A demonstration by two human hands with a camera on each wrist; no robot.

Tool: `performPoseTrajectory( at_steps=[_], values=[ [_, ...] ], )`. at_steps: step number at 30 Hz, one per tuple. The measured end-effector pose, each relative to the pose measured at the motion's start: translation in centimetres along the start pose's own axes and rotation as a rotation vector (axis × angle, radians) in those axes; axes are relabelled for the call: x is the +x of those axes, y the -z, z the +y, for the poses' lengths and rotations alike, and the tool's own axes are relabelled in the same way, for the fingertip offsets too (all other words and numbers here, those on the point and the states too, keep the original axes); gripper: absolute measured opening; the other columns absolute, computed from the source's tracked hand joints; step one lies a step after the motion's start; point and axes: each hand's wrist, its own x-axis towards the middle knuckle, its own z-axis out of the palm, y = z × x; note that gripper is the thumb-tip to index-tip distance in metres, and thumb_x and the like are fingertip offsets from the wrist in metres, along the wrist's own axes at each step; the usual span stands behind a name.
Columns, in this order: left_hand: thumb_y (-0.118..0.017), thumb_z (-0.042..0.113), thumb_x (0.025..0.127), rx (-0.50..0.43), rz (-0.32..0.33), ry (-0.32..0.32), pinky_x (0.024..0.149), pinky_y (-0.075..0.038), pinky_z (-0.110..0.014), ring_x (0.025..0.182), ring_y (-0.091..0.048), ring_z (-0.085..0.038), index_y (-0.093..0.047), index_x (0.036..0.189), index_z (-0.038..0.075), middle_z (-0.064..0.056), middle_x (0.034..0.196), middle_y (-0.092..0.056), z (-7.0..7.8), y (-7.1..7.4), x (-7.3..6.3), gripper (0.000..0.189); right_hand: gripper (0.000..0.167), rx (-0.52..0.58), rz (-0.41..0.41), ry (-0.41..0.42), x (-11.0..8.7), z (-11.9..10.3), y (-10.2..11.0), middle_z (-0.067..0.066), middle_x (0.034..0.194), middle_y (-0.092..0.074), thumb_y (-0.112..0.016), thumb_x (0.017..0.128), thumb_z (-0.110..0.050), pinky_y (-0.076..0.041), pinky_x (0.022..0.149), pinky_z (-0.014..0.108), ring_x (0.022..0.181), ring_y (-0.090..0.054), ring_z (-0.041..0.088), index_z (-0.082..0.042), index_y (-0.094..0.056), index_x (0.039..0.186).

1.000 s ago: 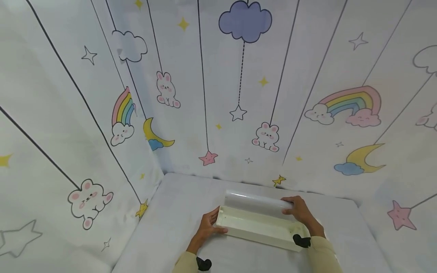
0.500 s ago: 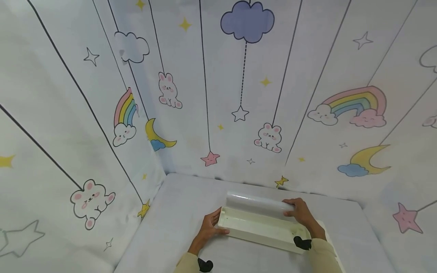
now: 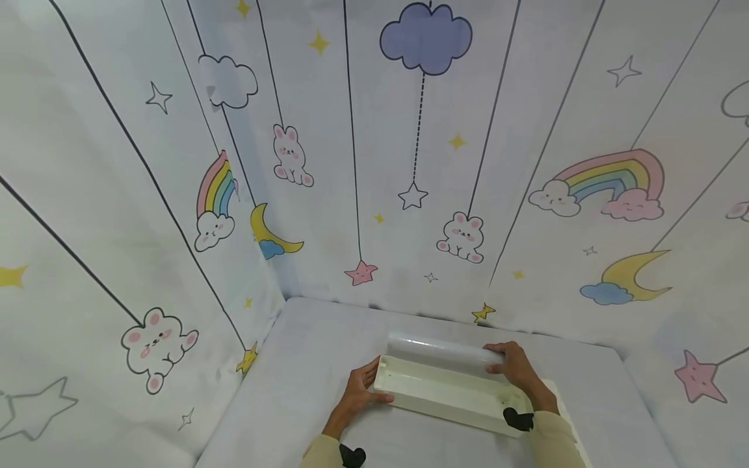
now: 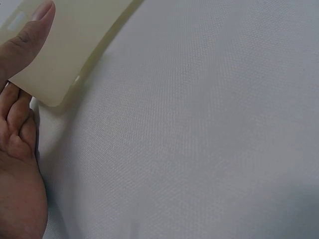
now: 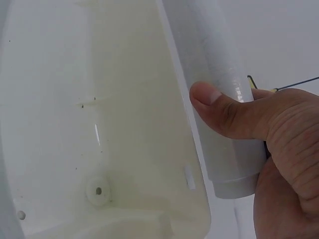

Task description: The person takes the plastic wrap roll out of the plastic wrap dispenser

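Observation:
A long cream plastic box (image 3: 435, 392), its open side facing up, lies tilted slightly across the white table in the head view. My left hand (image 3: 357, 391) holds its left end, thumb (image 4: 30, 40) pressed on the outer wall and fingers round the end. Just behind the box is a shiny roll of cling film (image 3: 433, 346), parallel to it. My right hand (image 3: 517, 368) grips the right end of this roll. In the right wrist view the thumb lies across the film (image 5: 207, 59), right beside the box's rim, and the far fingers are mostly hidden.
A pale cream strip-like piece (image 3: 552, 390) shows to the right, mostly hidden behind the right forearm. White cloth walls with printed clouds, rabbits and stars rise behind and left of the table (image 3: 316, 351). Dark wrist mounts (image 3: 518, 418) sit at both sleeves.
The head view has shifted slightly, so everything sits a little further right and lower. Both hands keep their holds on the box and the roll.

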Motion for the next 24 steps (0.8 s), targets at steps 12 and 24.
performPoseTrajectory(
  at_steps=[12, 24],
  values=[
    [-0.098, 0.016, 0.082, 0.021, -0.004, -0.025, 0.128, -0.046, -0.032, 0.156, -0.051, -0.035, -0.036, 0.166, -0.007, -0.025, 0.168, -0.047, 0.5, 0.0, -0.2, 0.107, 0.05, 0.011, 0.003, -0.036, 0.1, -0.2, -0.2, 0.035, 0.131, -0.073, -0.091, 0.078, 0.007, -0.063, 0.095, 0.06, 0.116, -0.073, 0.049, 0.013, -0.075, 0.125],
    [-0.103, 0.023, 0.077, -0.046, 0.012, 0.042, 0.122, -0.045, -0.012, 0.159, -0.047, -0.036, -0.038, 0.168, -0.001, -0.02, 0.17, -0.046, -0.2, 0.0, 0.1, 0.115, 0.051, 0.004, 0.012, -0.033, 0.2, -0.1, -0.5, 0.035, 0.131, -0.073, -0.092, 0.077, 0.006, -0.063, 0.097, 0.061, 0.12, -0.071, 0.053, 0.013, -0.076, 0.124]
  ],
)
